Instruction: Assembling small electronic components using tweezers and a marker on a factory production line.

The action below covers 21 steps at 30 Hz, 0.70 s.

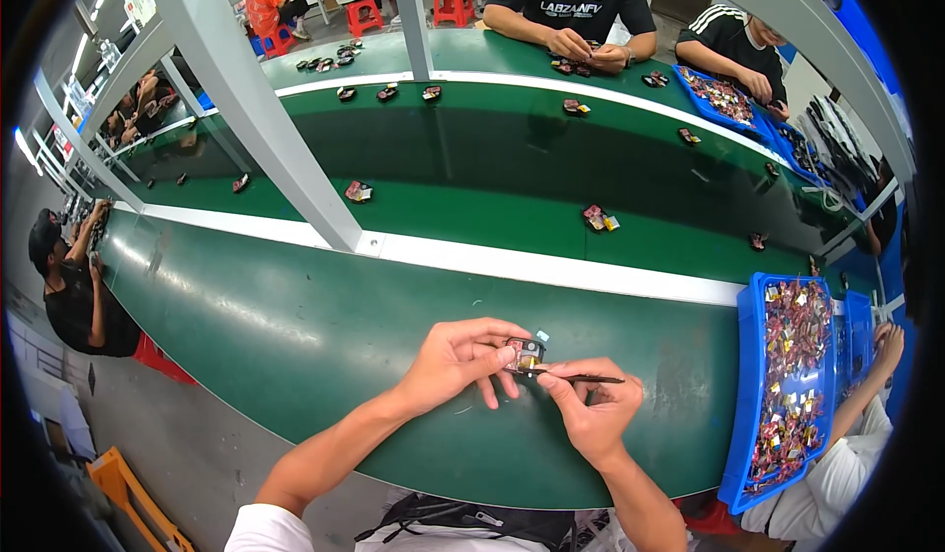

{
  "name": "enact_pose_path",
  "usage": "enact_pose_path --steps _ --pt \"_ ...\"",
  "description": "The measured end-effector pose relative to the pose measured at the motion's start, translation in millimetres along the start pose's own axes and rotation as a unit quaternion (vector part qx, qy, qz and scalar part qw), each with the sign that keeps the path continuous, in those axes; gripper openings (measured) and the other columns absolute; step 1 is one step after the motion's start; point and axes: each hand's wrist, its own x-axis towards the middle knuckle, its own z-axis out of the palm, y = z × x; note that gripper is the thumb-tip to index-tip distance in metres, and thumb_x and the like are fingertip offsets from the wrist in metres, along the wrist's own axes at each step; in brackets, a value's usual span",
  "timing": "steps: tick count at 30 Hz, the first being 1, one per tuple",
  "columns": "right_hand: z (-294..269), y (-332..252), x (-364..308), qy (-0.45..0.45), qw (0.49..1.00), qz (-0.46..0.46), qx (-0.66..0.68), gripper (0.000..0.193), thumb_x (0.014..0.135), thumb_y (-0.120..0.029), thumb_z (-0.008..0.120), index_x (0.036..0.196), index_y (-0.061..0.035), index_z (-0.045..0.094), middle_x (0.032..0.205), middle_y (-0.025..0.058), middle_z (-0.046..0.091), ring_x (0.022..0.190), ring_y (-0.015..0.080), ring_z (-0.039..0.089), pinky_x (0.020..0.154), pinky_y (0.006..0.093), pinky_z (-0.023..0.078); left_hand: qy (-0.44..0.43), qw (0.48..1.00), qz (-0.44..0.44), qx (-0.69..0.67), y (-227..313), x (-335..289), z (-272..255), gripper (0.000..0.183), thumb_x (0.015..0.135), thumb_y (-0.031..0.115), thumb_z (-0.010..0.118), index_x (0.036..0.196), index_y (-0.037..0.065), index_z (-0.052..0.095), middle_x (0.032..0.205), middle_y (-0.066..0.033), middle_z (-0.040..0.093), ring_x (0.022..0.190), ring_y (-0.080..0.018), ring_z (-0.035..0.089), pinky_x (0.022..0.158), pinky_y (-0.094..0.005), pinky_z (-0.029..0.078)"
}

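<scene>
Above the green worktable point(394, 306), my left hand point(455, 363) is closed on a small black housing point(532, 347) with reddish and yellow parts inside. Its thumb presses the near side while the fingers support it from beneath. In a pinch between thumb and fingers, my right hand point(598, 416) holds thin black tweezers point(602, 380). Their tip reaches to the lower edge of the housing; whether it grips any part there is too small to tell. A small pale-blue piece point(542, 336) shows at the housing's upper right corner.
A blue tray point(745, 375) heaped with small red, yellow and white parts stands at the right. Beyond a white rail point(472, 264), a green conveyor belt point(433, 212) carries several small assemblies. A grey metal post point(266, 129) rises from the rail. Co-workers sit across the belt and at both sides.
</scene>
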Motion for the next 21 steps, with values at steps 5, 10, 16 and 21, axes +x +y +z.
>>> enact_pose_path --steps 5,10,16,21 --pt "1.6 -0.5 -0.5 0.003 1.0 -0.015 -0.005 0.012 0.079 0.001 0.083 0.086 -0.0031 0.074 0.079 0.0066 0.077 0.043 0.0007 0.043 0.042 0.0195 0.03 0.007 1.0 -0.009 0.0 1.4 -0.1 -0.2 0.031 0.101 0.007 0.06 0.127 -0.009 0.06 0.104 -0.018 0.07 0.075 -0.0227 0.073 0.053 -0.0283 0.06" --pt "2.2 -1.1 0.1 0.005 1.0 -0.026 -0.011 0.012 0.078 0.001 0.083 0.085 -0.003 0.074 0.076 0.0058 0.076 0.042 0.0011 0.042 0.041 0.0198 0.03 0.006 1.0 -0.004 -0.005 2.6 -0.6 0.5 0.031 0.1 0.006 0.061 0.127 -0.009 0.06 0.103 -0.0182 0.07 0.074 -0.0225 0.073 0.052 -0.028 0.06" --pt "-0.5 -0.5 0.0 0.001 1.0 -0.018 -0.023 0.012 0.078 -0.001 0.084 0.085 -0.0035 0.075 0.067 0.0027 0.071 0.042 0.001 0.04 0.041 0.0204 0.028 0.003 1.0 -0.002 0.006 3.1 0.2 1.1 0.032 0.099 0.005 0.062 0.127 -0.01 0.059 0.101 -0.0179 0.071 0.075 -0.0222 0.073 0.052 -0.0278 0.06" --pt "1.4 -0.5 -2.5 0.014 1.0 -0.003 -0.024 0.012 0.079 -0.003 0.085 0.085 -0.0036 0.075 0.063 0.0011 0.069 0.042 0.0009 0.04 0.042 0.0206 0.026 0.007 1.0 0.002 0.01 2.0 -0.2 2.4 0.032 0.1 0.005 0.06 0.128 -0.01 0.058 0.104 -0.0182 0.07 0.076 -0.0225 0.073 0.053 -0.0278 0.06"
